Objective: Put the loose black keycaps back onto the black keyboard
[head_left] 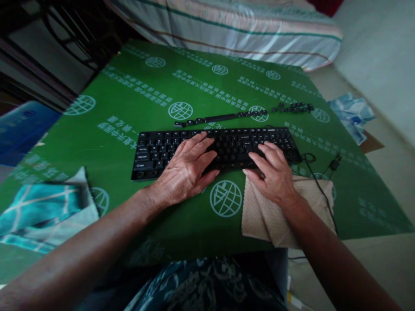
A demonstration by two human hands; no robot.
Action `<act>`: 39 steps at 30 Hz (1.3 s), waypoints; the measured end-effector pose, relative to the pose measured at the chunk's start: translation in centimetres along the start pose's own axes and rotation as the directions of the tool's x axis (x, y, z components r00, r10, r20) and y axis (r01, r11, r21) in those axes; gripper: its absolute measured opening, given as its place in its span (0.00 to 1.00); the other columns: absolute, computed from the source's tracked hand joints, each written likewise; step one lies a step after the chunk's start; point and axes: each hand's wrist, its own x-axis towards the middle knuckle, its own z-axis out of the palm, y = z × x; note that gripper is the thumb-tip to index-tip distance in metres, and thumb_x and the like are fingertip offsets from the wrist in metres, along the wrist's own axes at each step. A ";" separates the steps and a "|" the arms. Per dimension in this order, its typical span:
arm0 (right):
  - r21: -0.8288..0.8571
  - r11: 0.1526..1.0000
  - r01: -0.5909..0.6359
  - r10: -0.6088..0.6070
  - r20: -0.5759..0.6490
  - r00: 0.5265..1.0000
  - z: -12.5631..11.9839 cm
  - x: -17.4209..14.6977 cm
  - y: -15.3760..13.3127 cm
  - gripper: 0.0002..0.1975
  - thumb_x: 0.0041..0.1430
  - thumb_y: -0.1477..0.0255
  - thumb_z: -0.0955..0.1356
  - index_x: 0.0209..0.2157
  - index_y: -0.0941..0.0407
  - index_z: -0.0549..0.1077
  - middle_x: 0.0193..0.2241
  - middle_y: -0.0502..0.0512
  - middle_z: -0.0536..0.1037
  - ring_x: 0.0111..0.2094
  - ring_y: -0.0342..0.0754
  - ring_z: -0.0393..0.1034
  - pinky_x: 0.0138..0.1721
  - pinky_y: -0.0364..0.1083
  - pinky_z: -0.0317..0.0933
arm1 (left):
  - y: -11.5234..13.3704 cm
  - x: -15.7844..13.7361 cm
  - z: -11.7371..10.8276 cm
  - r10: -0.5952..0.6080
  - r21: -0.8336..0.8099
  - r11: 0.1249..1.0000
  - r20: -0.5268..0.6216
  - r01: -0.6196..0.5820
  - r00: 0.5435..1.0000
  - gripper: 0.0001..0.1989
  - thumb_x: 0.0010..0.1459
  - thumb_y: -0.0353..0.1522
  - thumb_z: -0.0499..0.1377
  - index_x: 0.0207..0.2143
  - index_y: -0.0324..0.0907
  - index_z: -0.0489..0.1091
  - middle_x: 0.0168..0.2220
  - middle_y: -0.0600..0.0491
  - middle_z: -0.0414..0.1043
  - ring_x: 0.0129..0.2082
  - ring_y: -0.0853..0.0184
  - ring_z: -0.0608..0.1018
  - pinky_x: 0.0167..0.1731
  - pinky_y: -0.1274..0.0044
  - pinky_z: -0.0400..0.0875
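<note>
A black keyboard (152, 152) lies lengthwise in front of me on the table. Its bottom row, nearest me, shows bare sockets without keycaps. My left hand (191, 166) rests across the keys left of the middle, fingers stretched out and holding nothing. Over the right part of the keys lies my right hand (270, 170), fingers apart, thumb by the front edge. Behind the keyboard, loose keycaps (199, 121) and a long space bar (221, 117) form a line. More keycaps (295, 107) sit in a loose cluster farther right.
A beige cloth (259, 216) lies under my right wrist. The keyboard cable (319, 185) runs over it off the table. A teal checked cloth (48, 211) is at the left. Beyond the green table (194, 233) stands a bed (233, 30); a blue chair (26, 129) is at left.
</note>
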 end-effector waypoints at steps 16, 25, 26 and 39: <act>-0.048 0.999 0.006 -0.007 -0.012 1.000 0.2 -0.1 0.0 0.22 0.58 0.63 0.67 0.52 0.57 0.69 0.51 0.64 0.70 0.57 0.62 0.59 0.54 0.63 0.61 | -0.5 -3.8 -1.2 -0.135 0.067 0.989 0.027 0.133 0.991 0.23 0.60 0.40 0.56 0.54 0.36 0.64 0.61 0.38 0.59 0.65 0.50 0.55 0.59 0.56 0.56; -0.053 0.999 0.013 -0.015 -0.043 0.999 0.2 0.0 -0.1 0.20 0.56 0.64 0.68 0.48 0.61 0.71 0.49 0.67 0.71 0.56 0.61 0.61 0.55 0.61 0.61 | -3.4 0.5 -1.3 -0.286 0.225 0.949 0.313 0.222 0.906 0.56 0.40 0.56 0.64 0.65 0.39 0.48 0.66 0.32 0.44 0.64 0.37 0.50 0.59 0.51 0.46; -0.052 0.999 0.009 -0.011 -0.046 0.999 0.2 0.0 -0.1 0.21 0.56 0.64 0.68 0.49 0.61 0.70 0.49 0.67 0.71 0.56 0.61 0.61 0.55 0.61 0.61 | -3.7 0.9 -1.4 -0.275 0.232 0.951 0.335 0.203 0.901 0.57 0.38 0.57 0.64 0.65 0.41 0.48 0.66 0.33 0.46 0.64 0.36 0.51 0.59 0.51 0.47; -0.081 0.997 0.018 -0.036 -0.234 0.972 -0.3 0.6 0.3 0.32 0.56 0.63 0.68 0.59 0.60 0.59 0.50 0.66 0.72 0.55 0.62 0.63 0.54 0.62 0.60 | -5.9 4.4 -4.4 -0.114 -0.054 0.985 0.512 0.165 0.852 0.48 0.43 0.52 0.61 0.64 0.46 0.52 0.57 0.46 0.66 0.53 0.52 0.71 0.51 0.66 0.64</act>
